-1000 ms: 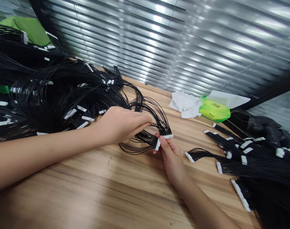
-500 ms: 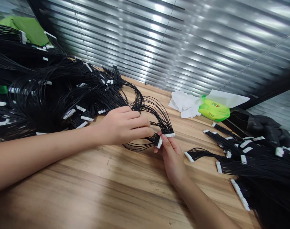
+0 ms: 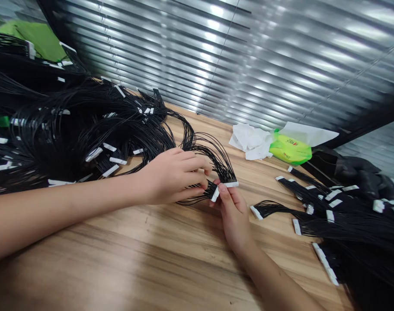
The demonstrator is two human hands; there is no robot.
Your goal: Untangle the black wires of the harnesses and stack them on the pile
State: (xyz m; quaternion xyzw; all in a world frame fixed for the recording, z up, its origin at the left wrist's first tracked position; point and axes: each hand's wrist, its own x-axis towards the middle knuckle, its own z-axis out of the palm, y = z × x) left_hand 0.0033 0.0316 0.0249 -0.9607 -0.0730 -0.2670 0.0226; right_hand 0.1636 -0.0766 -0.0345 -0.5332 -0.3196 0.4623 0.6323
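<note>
My right hand pinches a white multi-pin plastic connector between thumb and fingers. A second white connector sits just beside it, at the end of a bundle of thin black wires. My left hand lies just to the left, its curled fingers closed around the wires. The bundle arcs back into a large tangled heap of black wire harnesses with white connectors, at the left of the wooden table.
More black harnesses with white connectors lie at the right of the wooden table. Crumpled white paper and a yellow-green packet lie at the back, before metal window blinds. A dark bag sits at the far right.
My left hand has shifted slightly right and its fingers have curled further over the wires. My right hand and its connectors have barely moved.
</note>
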